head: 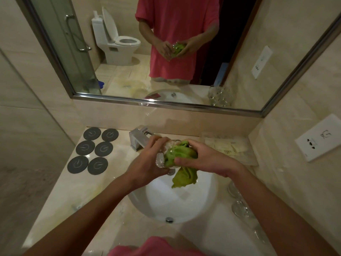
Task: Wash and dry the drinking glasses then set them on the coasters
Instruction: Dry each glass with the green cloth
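Glass (162,156), clear and faceted, is held over the white sink (206,196), just in front of the chrome tap (137,138). The left hand (147,163) curls round its outside, fingers wrapped over the body, while the right hand (204,159) grips a green cloth (181,163), bunching it against and seemingly into the glass; a tail of cloth hangs down toward the basin. I'd say this is the drying step.

It looks like a thick tumbler, so stiff and fairly weighty for its size, but breakable if it drops onto the basin or the stone counter (60,193). If any water is left on it, it would be slick, so a full wrap around the body, as the left hand has, seems the safest hold; pinching the rim would be riskier. The cloth is soft and gives extra grip.

Six dark round coasters (93,150) lie in pairs on the counter to the left of the tap, none carrying a glass yet. More glasses (239,202) stand on the counter to the right of the sink, partly hidden by the right forearm.
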Demonstrator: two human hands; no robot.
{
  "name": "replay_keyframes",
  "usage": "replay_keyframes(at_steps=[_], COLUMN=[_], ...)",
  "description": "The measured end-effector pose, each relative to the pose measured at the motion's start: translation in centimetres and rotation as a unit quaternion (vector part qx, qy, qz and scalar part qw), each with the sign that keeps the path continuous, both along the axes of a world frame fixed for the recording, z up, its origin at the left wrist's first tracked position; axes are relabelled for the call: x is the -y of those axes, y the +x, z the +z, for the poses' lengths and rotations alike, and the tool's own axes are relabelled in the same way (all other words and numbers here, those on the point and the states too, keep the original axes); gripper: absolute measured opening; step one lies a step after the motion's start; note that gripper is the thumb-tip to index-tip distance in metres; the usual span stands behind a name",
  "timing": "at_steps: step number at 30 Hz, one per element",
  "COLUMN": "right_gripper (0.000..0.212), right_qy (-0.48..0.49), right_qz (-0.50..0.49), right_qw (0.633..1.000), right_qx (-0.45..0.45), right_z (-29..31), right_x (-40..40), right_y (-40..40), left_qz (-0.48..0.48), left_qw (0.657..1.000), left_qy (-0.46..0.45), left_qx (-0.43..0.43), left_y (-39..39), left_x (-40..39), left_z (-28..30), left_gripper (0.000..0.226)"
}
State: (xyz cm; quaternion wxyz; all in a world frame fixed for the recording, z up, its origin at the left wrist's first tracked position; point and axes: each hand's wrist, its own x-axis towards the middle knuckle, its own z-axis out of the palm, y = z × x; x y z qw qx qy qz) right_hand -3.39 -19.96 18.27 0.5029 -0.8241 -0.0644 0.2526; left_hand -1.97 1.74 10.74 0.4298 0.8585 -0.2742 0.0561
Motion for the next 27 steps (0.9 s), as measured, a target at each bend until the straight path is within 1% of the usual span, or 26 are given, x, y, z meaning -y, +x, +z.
replay_keyframes(at_steps=[2, 6, 8, 10, 13, 16, 17, 19, 20, 22, 23, 25, 27], right_gripper=[0.044, 0.038, 0.036, 0.034, 0.027, 0.030, 0.033, 0.038, 0.040, 0.039, 0.033, 0.027, 0.030], right_qy=[-0.025, -0.002, 0.028, 0.024, -0.078, -0.135, -0.151, -0.172, -0.182, -0.199, -0.191, -0.159, -0.143], right_qz=[0.006, 0.025, 0.012, 0.000, 0.006, -0.009, -0.004, 0.020, 0.039, 0.086, 0.108, 0.146, 0.170], right_qw=[0.999, 0.999, 1.000, 1.000, 0.991, 0.969, 0.956, 0.916, 0.888, 0.812, 0.777, 0.729, 0.705], right_qx=[0.035, 0.021, 0.003, 0.007, 0.105, 0.206, 0.252, 0.361, 0.421, 0.542, 0.590, 0.649, 0.673], right_z=[0.0, 0.1, -0.1, -0.2, -1.0, -2.0, -2.4, -3.0, -3.1, -3.0, -2.7, -2.1, -1.4], right_x=[-0.1, 0.0, 0.2, 0.1, -0.7, -1.2, -1.2, -1.0, -0.8, -0.6, -0.4, -0.2, 0.1], right_y=[0.2, 0.2, 0.1, 0.1, 0.1, 0.3, 0.5, 0.7, 0.8, 0.9, 1.0, 1.4, 1.7], left_qz=[-0.028, -0.066, -0.076, -0.085, -0.107, -0.117, -0.114, -0.109, -0.110, -0.127, -0.146, -0.191, -0.242], left_qw=[1.000, 0.997, 0.996, 0.995, 0.992, 0.991, 0.992, 0.990, 0.987, 0.969, 0.951, 0.905, 0.857], left_qy=[0.007, 0.031, 0.038, 0.047, 0.065, 0.057, 0.057, 0.058, 0.052, 0.022, 0.005, -0.032, -0.063], left_qx=[0.002, 0.023, 0.029, 0.029, 0.028, 0.007, -0.011, -0.066, -0.105, -0.211, -0.271, -0.380, -0.451], left_y=[0.3, 0.7, 0.7, 0.7, 0.5, 0.4, 0.4, 0.4, 0.4, 0.3, 0.1, -0.1, -0.3], left_x=[-0.2, -1.0, -1.2, -1.0, -0.7, -0.4, -0.2, 0.0, 0.0, 0.0, -0.1, -0.4, -0.4], left_z=[0.2, 0.6, 0.9, 1.2, 1.7, 1.5, 1.4, 1.6, 1.8, 2.7, 3.1, 3.6, 4.0], left_gripper=[0.086, 0.088, 0.089, 0.086, 0.080, 0.078, 0.077, 0.073, 0.070, 0.060, 0.054, 0.044, 0.044])
